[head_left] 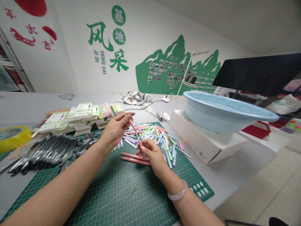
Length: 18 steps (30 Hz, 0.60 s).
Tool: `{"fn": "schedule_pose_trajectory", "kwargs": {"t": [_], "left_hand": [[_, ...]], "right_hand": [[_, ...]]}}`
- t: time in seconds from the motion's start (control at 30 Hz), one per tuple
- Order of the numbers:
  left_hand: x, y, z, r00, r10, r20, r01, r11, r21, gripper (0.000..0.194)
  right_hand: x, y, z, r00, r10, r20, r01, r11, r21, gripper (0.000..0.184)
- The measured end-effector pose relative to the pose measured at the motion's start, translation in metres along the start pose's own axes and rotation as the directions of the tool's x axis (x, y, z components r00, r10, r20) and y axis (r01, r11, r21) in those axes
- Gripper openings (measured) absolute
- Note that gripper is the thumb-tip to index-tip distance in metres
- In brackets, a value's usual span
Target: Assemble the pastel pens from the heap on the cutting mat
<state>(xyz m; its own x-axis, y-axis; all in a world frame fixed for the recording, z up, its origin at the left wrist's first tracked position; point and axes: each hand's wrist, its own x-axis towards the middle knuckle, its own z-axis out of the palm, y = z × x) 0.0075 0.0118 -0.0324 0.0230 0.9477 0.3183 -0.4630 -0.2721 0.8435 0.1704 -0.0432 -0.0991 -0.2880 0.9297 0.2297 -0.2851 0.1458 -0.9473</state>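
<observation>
My left hand pinches a pink pen barrel, fingers closed round its upper end. A thin pale refill runs from it down to a second pink pen part, which my right hand holds between closed thumb and fingers. Whether the two parts are joined I cannot tell. Two pink pens lie side by side on the green cutting mat, partly behind my right hand. Beyond my hands spreads a heap of pastel pen parts. A small metal piece, perhaps a spring, lies on the mat.
Many black clear-barrelled pens lie at the left, beside a yellow tape roll. Stacked small boxes stand behind them. At the right, a blue basin rests on a white carton. Cloths lie at the back.
</observation>
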Motion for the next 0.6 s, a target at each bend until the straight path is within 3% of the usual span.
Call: {"fn": "schedule_pose_trajectory", "kwargs": {"t": [0.4, 0.6], "left_hand": [[-0.01, 0.01, 0.012, 0.995, 0.05, 0.09, -0.078, 0.94, 0.333, 0.025], [-0.015, 0.003, 0.017, 0.987, -0.02, 0.16, -0.054, 0.893, 0.446, 0.025]], "right_hand": [[0.001, 0.003, -0.002, 1.0, -0.001, -0.004, 0.001, 1.0, 0.026, 0.013], [0.001, 0.003, -0.003, 0.999, -0.042, -0.004, 0.042, 0.999, 0.033, 0.013]]}}
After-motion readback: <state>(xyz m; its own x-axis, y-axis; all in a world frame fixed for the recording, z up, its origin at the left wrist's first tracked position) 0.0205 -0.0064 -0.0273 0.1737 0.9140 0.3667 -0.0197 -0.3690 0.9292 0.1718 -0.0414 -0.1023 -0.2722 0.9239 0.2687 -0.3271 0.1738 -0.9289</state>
